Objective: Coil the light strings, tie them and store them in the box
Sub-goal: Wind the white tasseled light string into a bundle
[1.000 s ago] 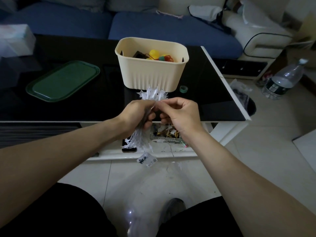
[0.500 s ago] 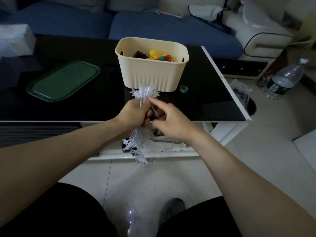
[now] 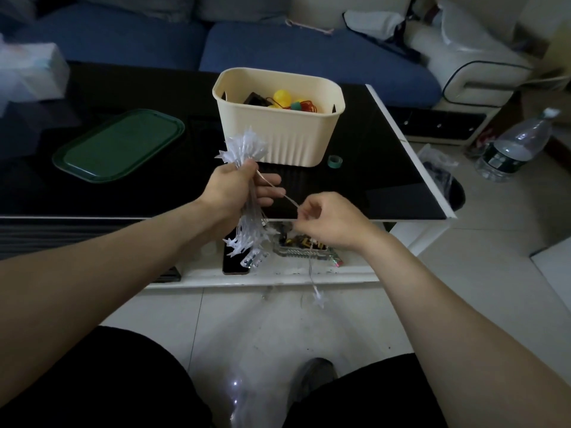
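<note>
A glossy black desk [image 3: 380, 168] with a white edge carries a cream ribbed box [image 3: 278, 134] near its right side, a green lid [image 3: 119, 145] to the left, and a small roll of green tape [image 3: 335, 161] just beside the box. A plastic water bottle [image 3: 516, 146] stands on the tiled floor [image 3: 494, 242].

white star light string [image 3: 247, 193] bundled upright before the cream box [image 3: 279, 135].

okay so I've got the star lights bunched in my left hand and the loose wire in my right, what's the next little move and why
Probably wrap the loose wire around the middle of the bundle of star lights. Your left hand grips the bundle upright, your right hand pinches the wire pulled out sideways from it, and a tail with one star hangs free below. The cream box waits just behind.
</note>
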The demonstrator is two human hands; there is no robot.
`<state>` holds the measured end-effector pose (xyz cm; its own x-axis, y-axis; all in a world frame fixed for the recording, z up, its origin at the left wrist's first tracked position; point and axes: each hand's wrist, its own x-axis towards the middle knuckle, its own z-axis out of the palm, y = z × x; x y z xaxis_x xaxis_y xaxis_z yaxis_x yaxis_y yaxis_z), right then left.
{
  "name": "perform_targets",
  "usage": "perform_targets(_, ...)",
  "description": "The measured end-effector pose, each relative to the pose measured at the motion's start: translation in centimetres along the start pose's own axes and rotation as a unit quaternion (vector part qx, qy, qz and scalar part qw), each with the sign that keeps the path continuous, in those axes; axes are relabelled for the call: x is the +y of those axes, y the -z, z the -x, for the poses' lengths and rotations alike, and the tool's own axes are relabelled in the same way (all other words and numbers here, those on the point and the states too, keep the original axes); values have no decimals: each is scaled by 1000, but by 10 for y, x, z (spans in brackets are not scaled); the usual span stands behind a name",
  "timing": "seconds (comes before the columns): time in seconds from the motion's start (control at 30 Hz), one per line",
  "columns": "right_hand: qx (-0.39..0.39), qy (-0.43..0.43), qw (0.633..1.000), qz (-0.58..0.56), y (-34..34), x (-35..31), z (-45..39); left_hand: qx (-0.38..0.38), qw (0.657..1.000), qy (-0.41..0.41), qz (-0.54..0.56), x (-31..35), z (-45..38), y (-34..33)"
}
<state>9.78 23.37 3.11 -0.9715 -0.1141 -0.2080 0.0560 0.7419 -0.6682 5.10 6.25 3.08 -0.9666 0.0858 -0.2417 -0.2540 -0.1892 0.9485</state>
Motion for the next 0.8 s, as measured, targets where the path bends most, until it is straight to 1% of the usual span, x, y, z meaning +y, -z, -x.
perform_targets(0.07,-54,-38,997,-47,3,6,2,-4,999,18,26,1,-2,4)
perform_targets(0.13,-94,-73,983,-142,6,14,4,-2,999,24,38,3,-1,5)
perform_targets(0.2,-104,-86,969,-208,10,21,5,7,999,17,49,4,2,3)
perform_targets(0.3,-107,-91,959,-247,16,29,5,27,996,8,89,3,-3,4)
perform_targets(0.4,-105,-106,961,-233,21,40,4,45,992,8,114,4,-10,9)
perform_targets(0.53,-110,-107,976,-153,27,58,5,91,992,6,88,4,-16,17)
perform_targets(0.6,-87,-101,982,-135,28,60,7,93,993,11,72,3,-17,19)
perform_targets(0.7,-34,-54,987,-146,30,51,8,80,995,20,61,2,-15,17)
perform_targets(0.8,-13,2,989,-145,27,38,8,71,996,10,45,0,-13,12)
